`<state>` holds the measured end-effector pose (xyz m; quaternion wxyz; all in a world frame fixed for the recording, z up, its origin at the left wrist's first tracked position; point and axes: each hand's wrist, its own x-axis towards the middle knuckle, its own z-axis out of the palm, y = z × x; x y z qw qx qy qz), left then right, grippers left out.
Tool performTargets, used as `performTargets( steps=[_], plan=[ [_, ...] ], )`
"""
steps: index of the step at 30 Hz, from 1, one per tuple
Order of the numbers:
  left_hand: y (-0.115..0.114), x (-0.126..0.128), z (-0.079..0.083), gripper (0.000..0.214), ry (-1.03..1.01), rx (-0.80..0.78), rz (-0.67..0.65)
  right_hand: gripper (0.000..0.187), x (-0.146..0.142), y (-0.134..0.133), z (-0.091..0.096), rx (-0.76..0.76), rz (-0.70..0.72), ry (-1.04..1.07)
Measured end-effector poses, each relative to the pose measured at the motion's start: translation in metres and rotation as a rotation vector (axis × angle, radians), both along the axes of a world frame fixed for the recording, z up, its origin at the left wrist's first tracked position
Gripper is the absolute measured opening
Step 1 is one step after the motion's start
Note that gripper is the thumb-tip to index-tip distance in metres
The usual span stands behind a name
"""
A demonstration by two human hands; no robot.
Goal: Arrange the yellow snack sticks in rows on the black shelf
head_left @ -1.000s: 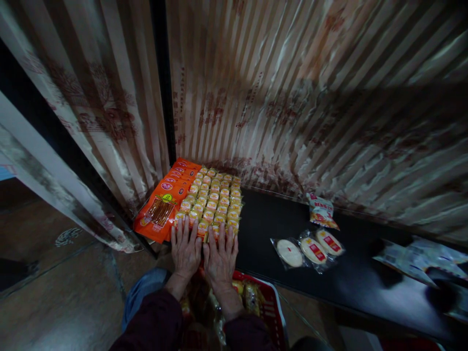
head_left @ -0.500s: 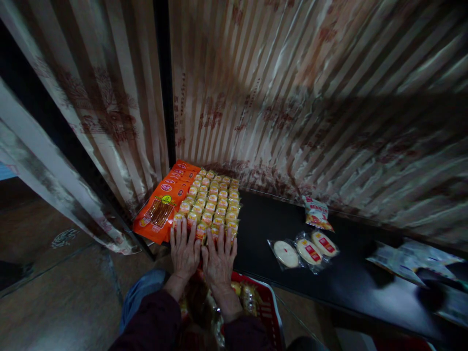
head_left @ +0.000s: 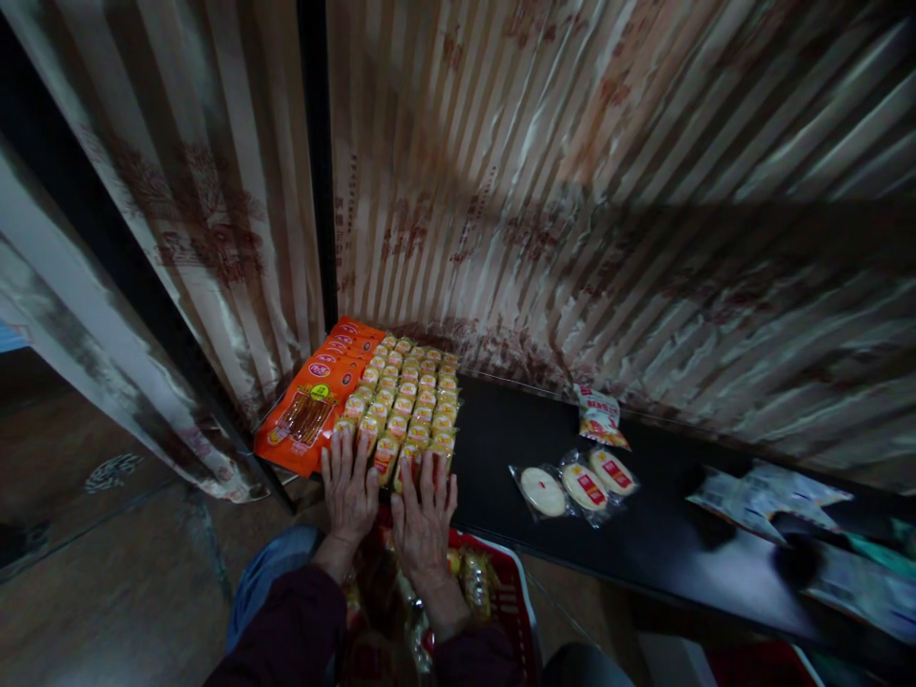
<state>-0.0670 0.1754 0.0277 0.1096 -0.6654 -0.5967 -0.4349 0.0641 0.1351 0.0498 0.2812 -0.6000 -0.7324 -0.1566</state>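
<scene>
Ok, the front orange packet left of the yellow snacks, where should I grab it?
Judging by its pose, take the orange packet by its near-left corner, coming from the left with the left hand: it lies flat, that corner overhangs the shelf, and the yellow snack rows crowd its right edge.

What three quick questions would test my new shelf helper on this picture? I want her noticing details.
1. True or false: both hands lie flat on the near edge of the yellow snack packs.
2. Which lies left of the yellow packs: A) orange packets, B) round cakes, C) a bottle?
3. How many round cakes in clear wrap lie on the black shelf?

Key: 1 true: left hand, right hand. 2 A. 3 three.
</scene>
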Motion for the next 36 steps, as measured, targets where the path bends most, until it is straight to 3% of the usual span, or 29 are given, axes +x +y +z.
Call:
performTargets(
  steps=[7,16,36],
  plan=[
    [-0.004,0.001,0.002,0.06,-0.102,0.015,0.021,0.066,0.004,-0.022,-0.002,0.002,0.015,0.015],
    [-0.004,-0.001,0.004,0.056,-0.23,0.004,-0.025,0.066,0.01,-0.032,-0.012,0.016,0.022,0.04],
    [0.018,-0.016,0.001,0.054,-0.147,-0.02,-0.037,0.064,-0.008,-0.005,0.005,-0.005,0.048,0.001]
  ],
)
